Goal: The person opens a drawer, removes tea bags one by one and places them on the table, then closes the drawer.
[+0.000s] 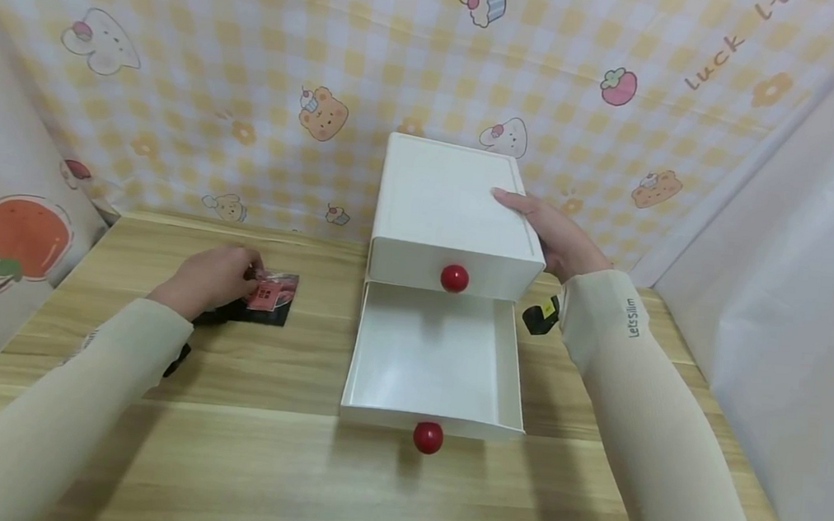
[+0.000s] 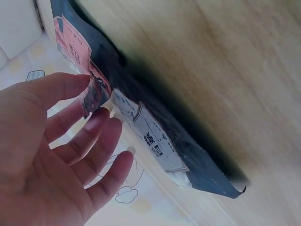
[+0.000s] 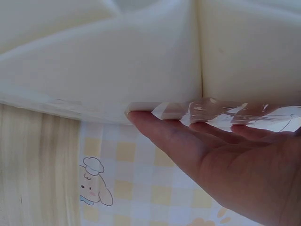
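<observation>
My left hand (image 1: 214,280) is at a small dark packet with a pink label (image 1: 268,295) on the left of the table. In the left wrist view its thumb and fingers pinch the corner of this packet (image 2: 77,44). Beside it lies a second dark packet with a white label (image 2: 155,136). My right hand (image 1: 557,231) rests against the right side of a white two-drawer box (image 1: 453,193), thumb on top. Its fingers (image 3: 164,127) lie nearly straight along the white wall in the right wrist view. The lower drawer (image 1: 427,352) is pulled out, with nothing inside; the upper one is closed.
Each drawer front has a round red knob (image 1: 428,438). The box stands on a wood-grain table (image 1: 244,452), near a yellow checked curtain (image 1: 279,50) at the back. White cloth (image 1: 798,244) hangs along the right side.
</observation>
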`<action>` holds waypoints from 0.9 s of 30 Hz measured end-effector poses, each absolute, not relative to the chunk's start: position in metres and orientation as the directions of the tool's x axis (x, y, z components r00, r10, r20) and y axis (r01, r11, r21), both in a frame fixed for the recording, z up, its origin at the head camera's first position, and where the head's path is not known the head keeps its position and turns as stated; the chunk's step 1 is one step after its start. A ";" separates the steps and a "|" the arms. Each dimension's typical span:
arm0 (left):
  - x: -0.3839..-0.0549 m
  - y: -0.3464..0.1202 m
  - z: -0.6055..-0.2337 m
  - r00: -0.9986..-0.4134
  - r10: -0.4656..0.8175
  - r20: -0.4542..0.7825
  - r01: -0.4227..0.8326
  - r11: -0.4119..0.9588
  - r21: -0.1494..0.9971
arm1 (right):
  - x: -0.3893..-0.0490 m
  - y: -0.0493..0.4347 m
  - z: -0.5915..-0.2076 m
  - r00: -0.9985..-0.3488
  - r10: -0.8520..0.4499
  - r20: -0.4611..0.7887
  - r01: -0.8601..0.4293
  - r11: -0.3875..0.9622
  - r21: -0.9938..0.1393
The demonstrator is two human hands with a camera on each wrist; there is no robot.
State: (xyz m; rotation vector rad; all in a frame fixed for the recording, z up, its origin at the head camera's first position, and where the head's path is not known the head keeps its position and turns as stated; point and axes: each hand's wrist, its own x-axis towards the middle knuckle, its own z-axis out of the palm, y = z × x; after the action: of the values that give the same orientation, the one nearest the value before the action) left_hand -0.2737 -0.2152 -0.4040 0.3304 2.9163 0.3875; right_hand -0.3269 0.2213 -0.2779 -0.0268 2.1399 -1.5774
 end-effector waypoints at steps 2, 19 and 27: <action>-0.273 -0.216 -0.405 -0.962 0.233 -0.143 0.187 0.943 0.273 | -0.327 0.221 -0.278 -0.886 -0.291 -0.360 0.257 0.339 -0.905; -0.232 -0.163 -0.364 -0.933 0.357 0.048 0.355 0.892 0.280 | -0.327 0.221 -0.279 -0.888 -0.275 -0.369 0.271 0.336 -0.902; -0.194 -0.140 -0.351 -0.905 0.417 0.080 0.422 0.865 0.271 | -0.326 0.220 -0.278 -0.890 -0.266 -0.371 0.276 0.336 -0.901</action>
State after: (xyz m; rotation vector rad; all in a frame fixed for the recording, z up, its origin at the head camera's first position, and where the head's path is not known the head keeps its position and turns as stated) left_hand -0.1939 -0.1399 -0.3507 0.6869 3.0519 0.4497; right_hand -0.3261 0.2197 -0.2781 0.0087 2.1483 -1.5812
